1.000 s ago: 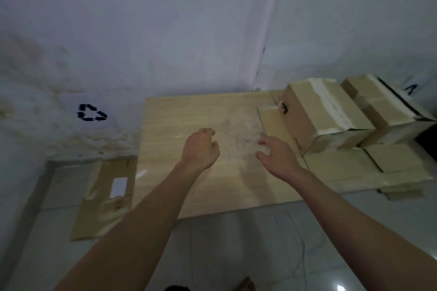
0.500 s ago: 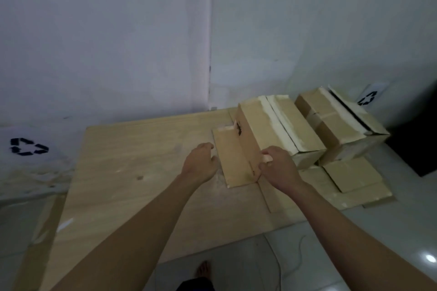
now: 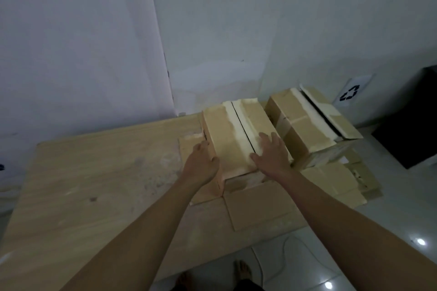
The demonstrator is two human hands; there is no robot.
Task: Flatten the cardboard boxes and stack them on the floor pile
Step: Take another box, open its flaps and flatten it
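Two bare hands are working on the nearer cardboard box (image 3: 233, 137), which is sitting on the right half of a pale wooden board (image 3: 94, 184), close to the far wall. Its bottom flaps are lying splayed flat on the board around it. The left hand (image 3: 201, 165) is gripping the box's near-left corner, fingers curled round the left side, thumb on top. The right hand (image 3: 272, 156) is lying flat on the top panel, fingers straight and slightly apart, pressing just right of the centre seam.

A second cardboard box (image 3: 305, 123) is standing just beside the first on the right, one top flap lifting open along its far edge. Flat cardboard pieces (image 3: 331, 177) are lying under and in front of it.

Handling, as a judgement: the box is looking empty and light, stiff along its creases but easy to buckle across the panels. The top seam is showing pale residue and a dark slit, so it is probably no longer sealed. Taking hold at opposite corners and pushing them toward each other should be collapsing it; pressing mid-panel would only be denting it.

Hard to make out: the left fingertips are hidden behind the box side. The box's far end and its right wall are out of sight. The floor pile is not showing here. The light is dim, and a recycling sign (image 3: 350, 93) on the far right wall is only partly legible. A dark object (image 3: 411, 120) at the right edge is cut off and unidentifiable.
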